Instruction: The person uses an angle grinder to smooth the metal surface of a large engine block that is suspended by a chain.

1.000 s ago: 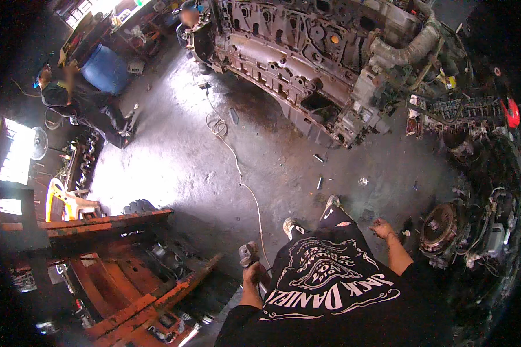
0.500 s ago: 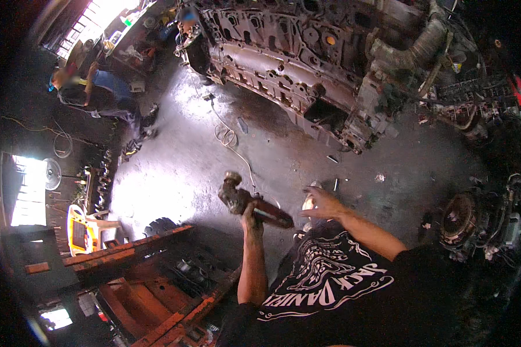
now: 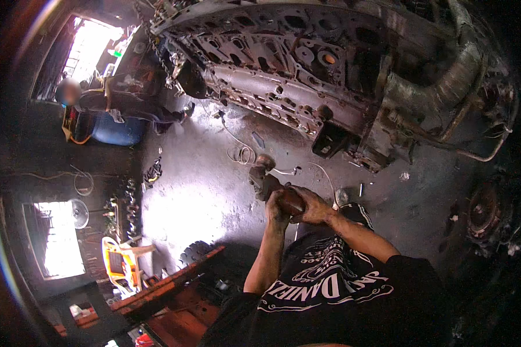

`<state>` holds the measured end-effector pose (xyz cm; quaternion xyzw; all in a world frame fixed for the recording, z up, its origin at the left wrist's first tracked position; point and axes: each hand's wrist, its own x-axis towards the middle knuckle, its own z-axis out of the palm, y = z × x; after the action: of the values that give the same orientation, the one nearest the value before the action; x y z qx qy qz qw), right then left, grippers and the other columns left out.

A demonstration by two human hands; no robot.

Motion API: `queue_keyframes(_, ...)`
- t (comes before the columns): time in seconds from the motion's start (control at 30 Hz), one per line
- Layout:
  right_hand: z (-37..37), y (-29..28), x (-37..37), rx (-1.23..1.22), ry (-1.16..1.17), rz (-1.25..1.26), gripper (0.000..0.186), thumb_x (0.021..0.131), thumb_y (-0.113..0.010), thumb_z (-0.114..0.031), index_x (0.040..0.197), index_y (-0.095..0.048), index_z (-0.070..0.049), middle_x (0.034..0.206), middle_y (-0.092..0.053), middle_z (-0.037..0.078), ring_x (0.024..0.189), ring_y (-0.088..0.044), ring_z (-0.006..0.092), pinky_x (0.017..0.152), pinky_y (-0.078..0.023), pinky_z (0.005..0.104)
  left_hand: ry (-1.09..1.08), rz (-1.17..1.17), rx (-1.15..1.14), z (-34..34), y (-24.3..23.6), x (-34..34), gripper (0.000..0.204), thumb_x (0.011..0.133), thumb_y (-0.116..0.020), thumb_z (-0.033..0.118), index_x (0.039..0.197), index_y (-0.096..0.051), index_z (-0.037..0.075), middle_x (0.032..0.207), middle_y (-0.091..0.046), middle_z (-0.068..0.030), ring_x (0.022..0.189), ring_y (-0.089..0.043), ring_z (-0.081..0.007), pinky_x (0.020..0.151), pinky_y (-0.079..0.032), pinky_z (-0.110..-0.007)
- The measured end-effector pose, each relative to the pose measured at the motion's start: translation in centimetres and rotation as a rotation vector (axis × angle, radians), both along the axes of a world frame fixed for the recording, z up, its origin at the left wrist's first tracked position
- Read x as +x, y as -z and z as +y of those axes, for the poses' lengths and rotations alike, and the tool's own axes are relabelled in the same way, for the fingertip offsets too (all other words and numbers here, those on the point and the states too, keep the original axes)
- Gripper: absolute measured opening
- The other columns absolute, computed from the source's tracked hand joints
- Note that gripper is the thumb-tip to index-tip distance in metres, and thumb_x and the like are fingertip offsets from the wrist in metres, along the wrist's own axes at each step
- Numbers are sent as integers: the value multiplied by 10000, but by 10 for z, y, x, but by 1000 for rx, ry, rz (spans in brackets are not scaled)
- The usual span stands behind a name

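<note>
My left hand and my right hand are both closed around a grimy power tool with a dark metal head and a reddish-brown body, held out in front of me, head pointing away. A pale cord runs over the floor behind it. Beyond the tool sits a large greasy engine block, with rows of ports along its side and a thick curved pipe at its right end. The tool does not appear to touch the engine.
A co-worker leans by a blue barrel at upper left. An orange-and-white plastic chair and rusty orange steel framework lie lower left, a round metal part at right. Small loose pieces lie on the concrete floor.
I have raised the tool in my left hand, and my right hand has come over to grip it. My view has shifted, with the engine now larger. The co-worker's posture has changed.
</note>
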<state>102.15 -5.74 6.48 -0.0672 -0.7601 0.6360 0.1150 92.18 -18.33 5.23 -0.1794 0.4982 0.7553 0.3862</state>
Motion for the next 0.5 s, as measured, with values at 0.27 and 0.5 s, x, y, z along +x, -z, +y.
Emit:
queue_keyframes(0.27,44,-37,-95,-214,251,-220,834,681,-761,-306,1365,-335,-95,1290,-508,175,1186,-501,312,992,-410,382,225,351,-134,86,10,-129,329,772,-657,175,1059,-559,48,969,-590,-76,876,-589,-215,798,-492,-354)
queue_keyframes(0.5,103,-23,-198,-73,473,-251,908,656,-782,-344,1348,-259,-73,1236,-530,191,1131,-532,371,926,-448,396,515,411,-57,179,15,-242,515,777,-674,212,1207,-469,16,1071,-582,-118,900,-597,-229,776,-504,-326)
